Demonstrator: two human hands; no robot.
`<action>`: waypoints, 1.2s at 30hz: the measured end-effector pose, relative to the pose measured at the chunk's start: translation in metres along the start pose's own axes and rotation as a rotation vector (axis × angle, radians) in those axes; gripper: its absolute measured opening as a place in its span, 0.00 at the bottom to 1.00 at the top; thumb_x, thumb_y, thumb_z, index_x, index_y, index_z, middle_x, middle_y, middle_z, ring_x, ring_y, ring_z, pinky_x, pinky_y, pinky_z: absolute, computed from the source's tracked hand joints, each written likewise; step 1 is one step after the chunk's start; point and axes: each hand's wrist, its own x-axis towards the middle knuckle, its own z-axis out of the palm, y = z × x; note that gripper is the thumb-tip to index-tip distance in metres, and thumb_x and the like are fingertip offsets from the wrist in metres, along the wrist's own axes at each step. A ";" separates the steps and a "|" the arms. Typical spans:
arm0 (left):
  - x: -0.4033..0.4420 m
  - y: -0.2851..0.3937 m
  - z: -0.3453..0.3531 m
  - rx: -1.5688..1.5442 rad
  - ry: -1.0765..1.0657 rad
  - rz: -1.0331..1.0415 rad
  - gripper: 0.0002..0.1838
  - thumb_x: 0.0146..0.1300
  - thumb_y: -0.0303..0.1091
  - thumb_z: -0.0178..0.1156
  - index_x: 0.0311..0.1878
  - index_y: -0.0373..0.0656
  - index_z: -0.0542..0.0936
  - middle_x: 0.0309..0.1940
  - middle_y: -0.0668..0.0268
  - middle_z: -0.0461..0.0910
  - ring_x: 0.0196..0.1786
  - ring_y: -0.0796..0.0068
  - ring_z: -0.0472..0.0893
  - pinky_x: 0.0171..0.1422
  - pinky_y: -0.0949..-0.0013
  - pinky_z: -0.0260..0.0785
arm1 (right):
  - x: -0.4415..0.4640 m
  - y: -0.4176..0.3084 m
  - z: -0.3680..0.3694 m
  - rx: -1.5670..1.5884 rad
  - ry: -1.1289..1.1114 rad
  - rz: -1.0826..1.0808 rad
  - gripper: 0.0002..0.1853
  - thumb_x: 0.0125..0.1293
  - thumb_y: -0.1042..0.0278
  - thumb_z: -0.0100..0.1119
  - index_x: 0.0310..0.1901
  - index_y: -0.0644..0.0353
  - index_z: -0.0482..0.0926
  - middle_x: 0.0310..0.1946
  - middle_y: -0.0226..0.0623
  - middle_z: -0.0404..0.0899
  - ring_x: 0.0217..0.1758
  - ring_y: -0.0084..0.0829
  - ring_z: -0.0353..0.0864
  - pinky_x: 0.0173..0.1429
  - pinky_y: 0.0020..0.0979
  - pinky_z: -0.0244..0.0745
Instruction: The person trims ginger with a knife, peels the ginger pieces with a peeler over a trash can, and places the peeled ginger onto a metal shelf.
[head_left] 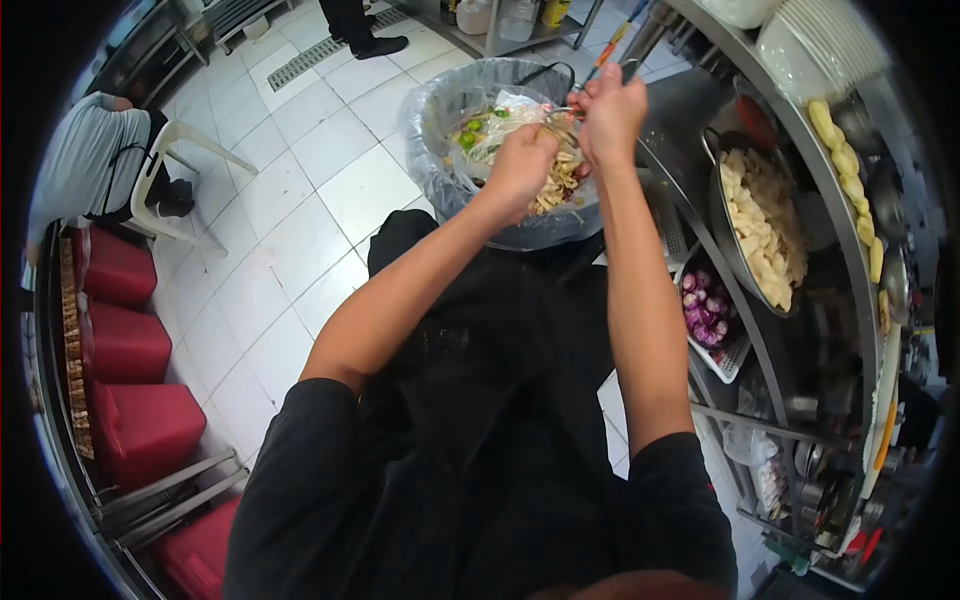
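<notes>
My right hand (612,110) is closed above a waste bin (425,165) lined with a clear plastic bag. Thin shiny metal shows around its fingers, like part of a metal utensil whose kind I cannot make out. Close beside it, lower and to the left, my left hand (522,165) is closed too, fingers pointing toward the right hand. What the left fingers pinch, if anything, is hidden. Under both hands, food scraps (556,195) fill the bin: pale peelings, green pieces and crumpled clear plastic.
On the right, metal shelving holds a pan (735,235) of pale cut pieces (765,220) and a white basket (735,362) of purple onions (705,310). Peeled pale yellow pieces (850,185) line the upper shelf. Red stools (150,430), a white chair (185,135) and a seated person (100,150) are left.
</notes>
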 end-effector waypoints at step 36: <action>0.009 -0.025 -0.042 -0.630 -0.197 -0.313 0.12 0.62 0.32 0.44 0.46 0.37 0.69 0.31 0.65 0.70 0.31 0.75 0.68 0.34 0.72 0.59 | 0.007 0.010 -0.024 -0.038 0.065 -0.021 0.12 0.71 0.65 0.45 0.38 0.61 0.55 0.20 0.34 0.65 0.14 0.24 0.64 0.25 0.33 0.75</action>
